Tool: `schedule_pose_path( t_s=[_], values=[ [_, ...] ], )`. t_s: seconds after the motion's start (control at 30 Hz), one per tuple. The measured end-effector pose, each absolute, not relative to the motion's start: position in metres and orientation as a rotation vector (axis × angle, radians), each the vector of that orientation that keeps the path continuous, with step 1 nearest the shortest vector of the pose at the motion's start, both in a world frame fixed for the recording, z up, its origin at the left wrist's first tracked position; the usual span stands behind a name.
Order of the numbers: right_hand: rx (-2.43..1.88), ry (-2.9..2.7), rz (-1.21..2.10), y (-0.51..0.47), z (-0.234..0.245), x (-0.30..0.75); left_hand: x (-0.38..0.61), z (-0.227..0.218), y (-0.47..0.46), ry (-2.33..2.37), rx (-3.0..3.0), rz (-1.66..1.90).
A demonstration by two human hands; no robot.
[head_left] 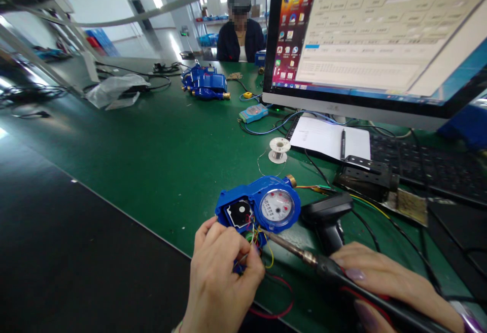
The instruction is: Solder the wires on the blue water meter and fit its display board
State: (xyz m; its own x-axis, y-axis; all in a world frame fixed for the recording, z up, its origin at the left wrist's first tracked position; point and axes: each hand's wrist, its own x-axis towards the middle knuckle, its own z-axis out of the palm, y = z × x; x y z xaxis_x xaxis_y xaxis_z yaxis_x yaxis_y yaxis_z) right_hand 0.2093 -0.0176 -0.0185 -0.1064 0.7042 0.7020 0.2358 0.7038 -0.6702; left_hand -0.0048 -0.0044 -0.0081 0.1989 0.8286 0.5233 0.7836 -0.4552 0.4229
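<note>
Item: blue plastic water meter with a round glass dial and brass end fitting (266, 206), lying on the green bench mat (152, 160) directly in front of you, its cover off at the near end and a black-and-white inner part exposed

Your left hand (220, 277): fingers pinched narrow on the thin coloured wires (258, 242) that come out of the meter's open end, knuckles just beside the blue casing

Your right hand (384, 277): wrapped around the dark handle of a soldering iron with a metal shaft (300, 253); the tip reaches the wire bundle at the meter's near edge, close to your left fingertips

Beside your right hand: a black handheld scanner (327, 216) resting on the mat, touching or almost touching the meter's right side; you cannot tell which

Further back: a small white spool of solder wire (279, 149), a white notepad with a pen (331, 138) laid over a black keyboard (429, 168), a large monitor showing a software window (380, 34)

Far end of the mat: a cluster of more blue meters (205, 83), a crumpled clear plastic bag (114, 89), and a seated person in a dark jacket (239, 39) across the bench
</note>
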Motion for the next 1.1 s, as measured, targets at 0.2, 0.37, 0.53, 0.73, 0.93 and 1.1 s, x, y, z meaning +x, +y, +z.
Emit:
schedule_pose_path(
  t_s=[0.2, 0.37, 0.53, 0.73, 0.93, 1.1],
  values=[
    [-0.749, -1.666, 0.492, -0.021, -0.026, 0.213, -0.005, -0.008, -0.005, 1.594, 2.382, 1.110],
    [-0.724, -1.666, 0.460, -0.015, -0.018, 0.209, -0.004, -0.011, -0.004, 1.601, 2.383, 1.116],
    [-0.713, -1.807, 0.430, -0.009, -0.008, 0.211, -0.002, -0.011, -0.004, 1.606, 2.375, 1.121],
    [-0.696, -1.681, 0.406, -0.011, -0.021, 0.206, 0.001, -0.007, -0.004, 1.621, 2.374, 1.139],
    [-0.687, -1.684, 0.429, -0.011, -0.023, 0.207, -0.001, -0.009, -0.004, 1.613, 2.379, 1.139],
    [-0.666, -1.832, 0.429, -0.008, -0.013, 0.213, -0.001, -0.008, -0.005, 1.607, 2.379, 1.114]
  ],
)
